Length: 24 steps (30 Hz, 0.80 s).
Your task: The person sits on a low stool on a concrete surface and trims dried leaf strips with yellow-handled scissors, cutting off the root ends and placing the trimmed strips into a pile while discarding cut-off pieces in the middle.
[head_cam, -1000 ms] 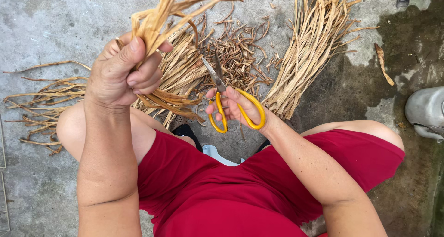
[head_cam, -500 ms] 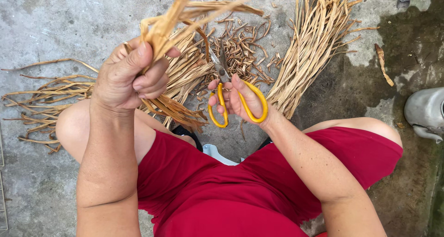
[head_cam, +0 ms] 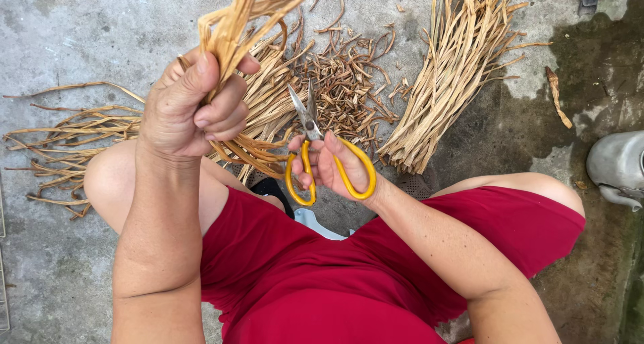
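Strips point(head_cam: 231, 22) rise a little higher in our left hand point(head_cam: 184, 109), fingers clenched tight round the bunch above the knee; our right hand point(head_cam: 332, 169) lifts the scissors point(head_cam: 315, 149), blades barely parted, closer for trimming.

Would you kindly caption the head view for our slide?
Left hand grips dried straw strips; right hand holds yellow-handled scissors above concrete floor.
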Available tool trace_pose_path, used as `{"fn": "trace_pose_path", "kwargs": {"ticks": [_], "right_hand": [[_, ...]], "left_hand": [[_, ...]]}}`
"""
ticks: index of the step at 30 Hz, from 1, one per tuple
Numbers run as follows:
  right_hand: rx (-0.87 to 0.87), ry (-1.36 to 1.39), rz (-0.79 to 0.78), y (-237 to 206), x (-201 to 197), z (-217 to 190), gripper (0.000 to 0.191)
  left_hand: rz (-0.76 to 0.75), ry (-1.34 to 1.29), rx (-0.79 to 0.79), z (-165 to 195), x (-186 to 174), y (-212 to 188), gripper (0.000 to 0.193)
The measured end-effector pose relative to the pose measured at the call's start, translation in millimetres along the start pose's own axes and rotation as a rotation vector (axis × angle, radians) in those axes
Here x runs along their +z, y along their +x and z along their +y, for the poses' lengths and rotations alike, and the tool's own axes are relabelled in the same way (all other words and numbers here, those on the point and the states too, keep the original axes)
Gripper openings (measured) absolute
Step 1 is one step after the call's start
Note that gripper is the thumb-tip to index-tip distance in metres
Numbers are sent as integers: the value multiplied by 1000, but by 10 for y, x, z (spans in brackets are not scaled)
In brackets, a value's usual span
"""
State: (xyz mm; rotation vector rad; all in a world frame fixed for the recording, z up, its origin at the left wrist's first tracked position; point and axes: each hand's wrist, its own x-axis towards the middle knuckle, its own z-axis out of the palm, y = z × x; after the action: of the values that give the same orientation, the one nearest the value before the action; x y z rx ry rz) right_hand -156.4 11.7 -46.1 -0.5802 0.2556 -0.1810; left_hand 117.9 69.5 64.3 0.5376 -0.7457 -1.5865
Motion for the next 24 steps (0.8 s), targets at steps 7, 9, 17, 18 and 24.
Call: {"fn": "trace_pose_path", "kwargs": {"ticks": [7,9,17,18,24], "right_hand": [[-33,100,76,129,-56,-170,78],[-81,147,112,122,-77,-177,74],[-37,-41,411,123,-260,-114,64],[-14,-78,482,145,-277,-96,63],[-309,-855,442,291,-206,-86,61]], "left_hand": [[-51,-77,-94,-61,55,21,44],[-23,-53,-112,-79,53,12,44],[19,-50,98,112,-91,-60,38],[59,-41,122,142,-101,-90,38],[298,17,171,-138,-35,169,37]]}}
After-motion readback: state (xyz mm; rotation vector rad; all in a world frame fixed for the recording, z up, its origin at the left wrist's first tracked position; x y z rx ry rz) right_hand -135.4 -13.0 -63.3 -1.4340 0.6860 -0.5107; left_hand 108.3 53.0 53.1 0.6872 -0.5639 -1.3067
